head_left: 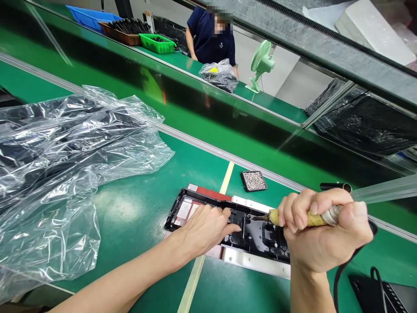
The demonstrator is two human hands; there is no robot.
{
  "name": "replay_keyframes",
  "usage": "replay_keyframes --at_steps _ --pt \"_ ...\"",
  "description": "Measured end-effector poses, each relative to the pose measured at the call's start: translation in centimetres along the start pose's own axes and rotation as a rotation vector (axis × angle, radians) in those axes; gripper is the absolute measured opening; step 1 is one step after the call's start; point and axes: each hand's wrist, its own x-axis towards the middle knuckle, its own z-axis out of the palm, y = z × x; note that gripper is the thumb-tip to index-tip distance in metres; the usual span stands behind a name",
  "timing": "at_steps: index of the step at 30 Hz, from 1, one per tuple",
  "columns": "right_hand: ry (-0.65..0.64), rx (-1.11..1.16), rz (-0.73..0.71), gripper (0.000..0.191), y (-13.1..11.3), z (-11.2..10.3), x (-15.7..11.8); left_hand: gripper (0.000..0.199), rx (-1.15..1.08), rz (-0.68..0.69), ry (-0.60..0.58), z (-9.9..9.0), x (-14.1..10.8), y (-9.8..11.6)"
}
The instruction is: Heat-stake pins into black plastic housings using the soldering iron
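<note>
While the right hand point(325, 237) is clenched round a yellow-wrapped tool point(274, 217), whose dark tip points into the black housing point(239, 222), the left hand point(208, 226) lies across that housing with its thumb stretched out; its fingertips are partly hidden, so I cannot tell whether they pinch anything. White bars point(256, 261) flank the housing on the green worktop point(137, 217). It looks like light, fairly stiff plastic, smooth enough to slide and likely fragile at its small posts; best held by the long side walls, clear of the tip. Clear plastic point(130, 130) spreads to the left. Just past the housing sits a small tray point(256, 190) of metal pieces point(253, 178). Farther off, a co-worker point(210, 45) is near a pale green fan point(261, 56).
</note>
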Motion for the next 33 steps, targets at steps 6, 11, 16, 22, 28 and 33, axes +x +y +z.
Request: replay_keyframes --at_steps 6,11,16,22,28,33 --pt "0.011 -0.017 0.021 0.034 0.4 0.1 -0.1 0.044 -0.002 0.008 0.032 0.5 0.0 -0.2" --pt "0.051 -0.040 0.031 0.036 0.5 0.4 0.0 0.043 0.007 0.012 0.038 0.4 0.0 -0.2" --pt "0.068 -0.032 0.029 0.035 0.9 0.6 0.2 0.043 0.015 -0.026 -0.013 -0.3 0.0 0.1" --pt "0.040 0.014 0.046 0.040 1.4 0.8 0.1 0.041 0.038 -0.033 -0.034 -0.9 0.0 0.3" --pt "0.019 0.038 0.055 0.041 1.6 0.7 -0.1 0.041 0.058 -0.023 -0.006 -0.7 -0.3 0.3" --pt "-0.027 0.064 0.034 0.039 2.1 0.4 -0.1 0.038 0.064 -0.012 0.001 -1.1 -0.4 0.3"
